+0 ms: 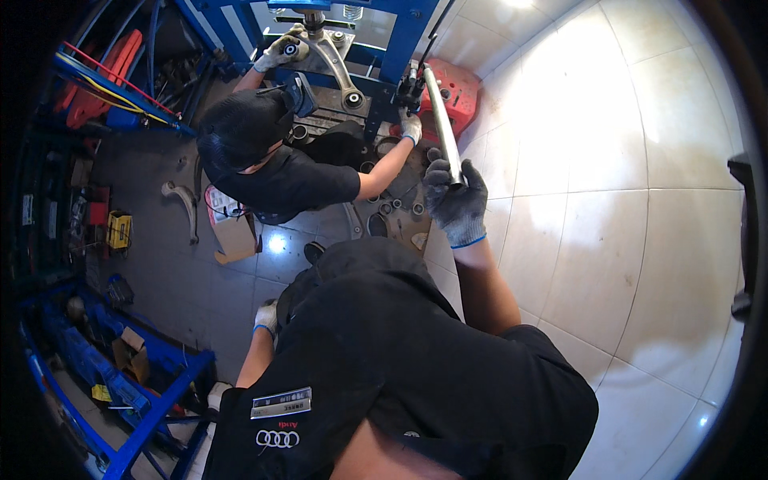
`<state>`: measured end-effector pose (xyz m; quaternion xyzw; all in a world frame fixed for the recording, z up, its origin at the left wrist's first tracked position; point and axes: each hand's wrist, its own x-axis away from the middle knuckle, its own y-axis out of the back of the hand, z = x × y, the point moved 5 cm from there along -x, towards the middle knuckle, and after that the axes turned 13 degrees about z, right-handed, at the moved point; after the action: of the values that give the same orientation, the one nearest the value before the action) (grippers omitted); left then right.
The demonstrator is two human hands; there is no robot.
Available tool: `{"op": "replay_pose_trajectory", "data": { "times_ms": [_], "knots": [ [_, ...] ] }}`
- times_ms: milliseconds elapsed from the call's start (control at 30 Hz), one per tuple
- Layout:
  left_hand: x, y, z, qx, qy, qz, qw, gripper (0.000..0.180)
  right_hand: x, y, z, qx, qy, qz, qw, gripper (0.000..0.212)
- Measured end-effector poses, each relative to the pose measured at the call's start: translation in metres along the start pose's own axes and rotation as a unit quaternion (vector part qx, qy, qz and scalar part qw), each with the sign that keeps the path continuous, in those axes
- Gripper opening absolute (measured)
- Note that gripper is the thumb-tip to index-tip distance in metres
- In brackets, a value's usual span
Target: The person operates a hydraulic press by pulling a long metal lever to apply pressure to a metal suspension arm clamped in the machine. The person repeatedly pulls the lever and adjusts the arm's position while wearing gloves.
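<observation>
Your right hand (456,200), gloved, fully closed round lever (442,120) of blue press (400,32). Your left hand (266,317) hangs by hip, grip unclear, apparently empty. Co-worker steadies control arm (332,60) on press. Step: pumping, likely. Next stroke calls for slow, steady pull.

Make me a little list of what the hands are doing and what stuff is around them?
Right hand: gloved, wrapped around a long metal lever
Left hand: gloved, down by the person's side, holding nothing that shows
Lever: fixed to a blue press frame
Co-worker: crouched at the press, one gloved hand on a silver metal arm part, the other near the lever's base
Floor: pale tiles
</observation>
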<state>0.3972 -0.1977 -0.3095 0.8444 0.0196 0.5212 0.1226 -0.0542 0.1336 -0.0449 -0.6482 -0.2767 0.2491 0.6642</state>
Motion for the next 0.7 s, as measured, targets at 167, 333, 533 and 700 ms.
{"op": "replay_pose_trajectory", "data": {
  "times_ms": [167, 333, 533, 700],
  "knots": [
    [0.003, -0.007, -0.028, 0.021, 0.008, -0.002, 1.000, 0.053, -0.050, 0.050, 0.031, 0.138, -0.079, -0.183, 0.970, 0.037],
    [0.004, -0.007, -0.032, 0.021, 0.067, -0.042, 0.997, 0.052, -0.043, 0.074, 0.049, 0.368, -0.159, -0.263, 0.877, 0.015],
    [-0.013, -0.016, 0.016, -0.125, -0.003, 0.051, 0.991, 0.051, 0.083, 0.095, 0.021, 0.191, -0.213, -0.241, 0.927, 0.020],
    [-0.008, 0.010, 0.022, -0.124, -0.033, 0.016, 0.992, 0.049, 0.067, 0.161, 0.033, 0.329, -0.236, -0.358, 0.841, 0.009]
  ]
}}
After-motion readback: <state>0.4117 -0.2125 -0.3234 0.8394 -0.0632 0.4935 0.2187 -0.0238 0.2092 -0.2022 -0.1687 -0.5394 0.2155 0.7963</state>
